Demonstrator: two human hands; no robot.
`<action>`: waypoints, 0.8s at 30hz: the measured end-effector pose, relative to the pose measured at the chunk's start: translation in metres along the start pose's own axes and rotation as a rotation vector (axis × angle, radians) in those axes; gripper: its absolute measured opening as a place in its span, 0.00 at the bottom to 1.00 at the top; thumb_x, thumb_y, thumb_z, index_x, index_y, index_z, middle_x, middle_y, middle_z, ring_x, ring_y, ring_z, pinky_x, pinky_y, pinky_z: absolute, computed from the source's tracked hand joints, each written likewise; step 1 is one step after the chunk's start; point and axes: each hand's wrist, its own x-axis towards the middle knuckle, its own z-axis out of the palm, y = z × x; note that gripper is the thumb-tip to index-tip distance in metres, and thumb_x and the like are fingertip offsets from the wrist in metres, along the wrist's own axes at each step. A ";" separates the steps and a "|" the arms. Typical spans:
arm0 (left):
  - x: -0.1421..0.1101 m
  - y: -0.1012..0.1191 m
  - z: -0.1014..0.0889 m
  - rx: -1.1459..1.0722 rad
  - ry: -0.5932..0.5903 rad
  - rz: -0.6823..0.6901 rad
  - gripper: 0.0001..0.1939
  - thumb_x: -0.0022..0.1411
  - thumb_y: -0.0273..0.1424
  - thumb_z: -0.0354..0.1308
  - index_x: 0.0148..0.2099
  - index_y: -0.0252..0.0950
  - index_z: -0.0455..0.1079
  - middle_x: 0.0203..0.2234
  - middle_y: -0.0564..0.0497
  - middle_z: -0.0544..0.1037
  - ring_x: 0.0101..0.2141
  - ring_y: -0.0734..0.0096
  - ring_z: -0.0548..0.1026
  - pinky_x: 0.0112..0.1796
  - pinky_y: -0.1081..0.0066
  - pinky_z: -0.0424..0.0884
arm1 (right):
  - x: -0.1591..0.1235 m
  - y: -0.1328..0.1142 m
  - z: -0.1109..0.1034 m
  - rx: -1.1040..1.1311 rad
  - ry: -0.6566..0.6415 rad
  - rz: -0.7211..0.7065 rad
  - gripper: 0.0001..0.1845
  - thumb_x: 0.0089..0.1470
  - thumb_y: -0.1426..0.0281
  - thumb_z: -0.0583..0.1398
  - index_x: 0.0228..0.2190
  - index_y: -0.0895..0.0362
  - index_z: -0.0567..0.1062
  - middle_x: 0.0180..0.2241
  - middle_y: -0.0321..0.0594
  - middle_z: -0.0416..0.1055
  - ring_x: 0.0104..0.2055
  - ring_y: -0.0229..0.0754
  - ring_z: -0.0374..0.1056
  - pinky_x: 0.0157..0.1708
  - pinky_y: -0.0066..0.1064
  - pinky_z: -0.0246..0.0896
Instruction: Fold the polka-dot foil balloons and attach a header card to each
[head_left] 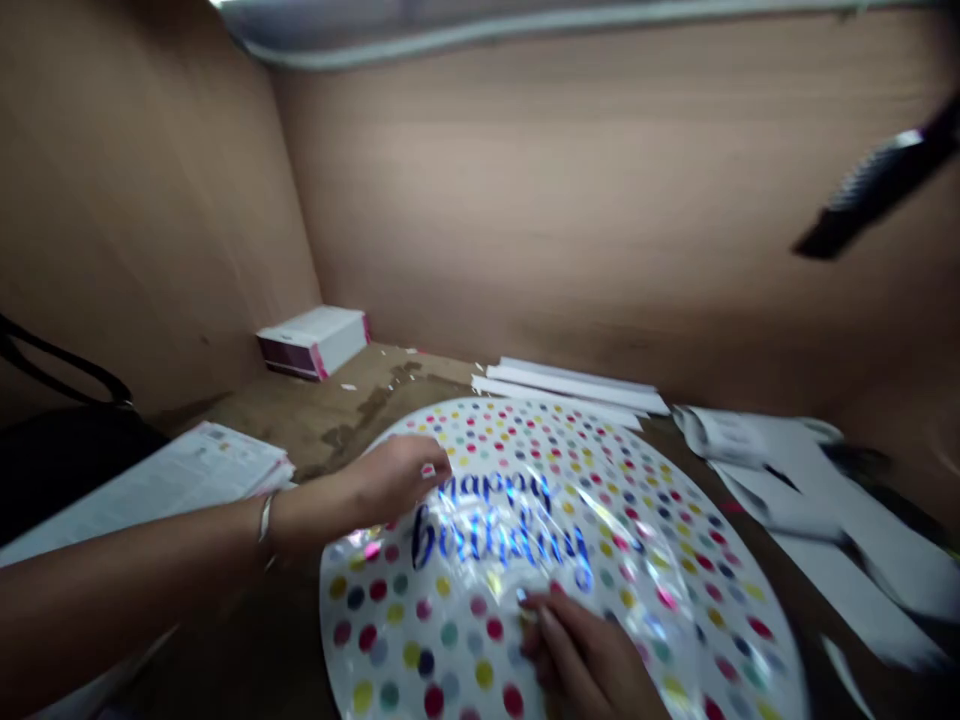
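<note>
A round silver foil balloon lies flat, printed with multicoloured polka dots and blue "happy birthday" lettering. My left hand comes in from the left wearing a thin bangle, with its curled fingers on the balloon's upper left part, just beside the lettering. My right hand is at the bottom edge of the view, its fingertips pressed on the foil below the lettering. Whether either hand pinches the foil is hidden.
A worn wooden tabletop meets tan panel walls. A white and maroon box stands in the corner. White strips lie behind the balloon, printed papers to the left, white sheets to the right. A blurred black object intrudes top right.
</note>
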 end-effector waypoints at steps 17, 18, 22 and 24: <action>-0.135 0.073 0.078 -0.212 -0.152 0.244 0.07 0.61 0.26 0.52 0.31 0.35 0.68 0.28 0.52 0.72 0.30 0.73 0.69 0.31 0.76 0.65 | -0.097 0.035 -0.018 -0.594 0.085 -0.357 0.15 0.58 0.72 0.54 0.45 0.53 0.75 0.51 0.44 0.69 0.56 0.49 0.62 0.53 0.48 0.61; -0.130 0.075 0.077 -0.277 -0.176 0.133 0.06 0.59 0.28 0.55 0.29 0.35 0.66 0.27 0.53 0.72 0.29 0.74 0.69 0.30 0.76 0.64 | -0.096 0.036 -0.017 -0.584 0.095 -0.357 0.15 0.58 0.72 0.54 0.45 0.53 0.74 0.51 0.44 0.70 0.55 0.49 0.62 0.53 0.48 0.62; -0.113 0.084 0.076 -0.230 -0.237 -0.015 0.05 0.56 0.32 0.58 0.32 0.35 0.66 0.27 0.53 0.72 0.29 0.71 0.69 0.29 0.75 0.64 | -0.093 0.038 -0.014 -0.566 0.138 -0.366 0.15 0.58 0.72 0.54 0.45 0.54 0.74 0.49 0.45 0.71 0.55 0.49 0.63 0.52 0.49 0.63; -0.109 0.093 0.081 -0.063 -0.197 0.187 0.04 0.58 0.27 0.54 0.38 0.36 0.67 0.32 0.51 0.72 0.32 0.68 0.69 0.32 0.72 0.65 | -0.092 0.037 -0.011 -0.586 0.148 -0.378 0.15 0.57 0.73 0.54 0.46 0.54 0.74 0.49 0.45 0.71 0.54 0.49 0.63 0.52 0.49 0.62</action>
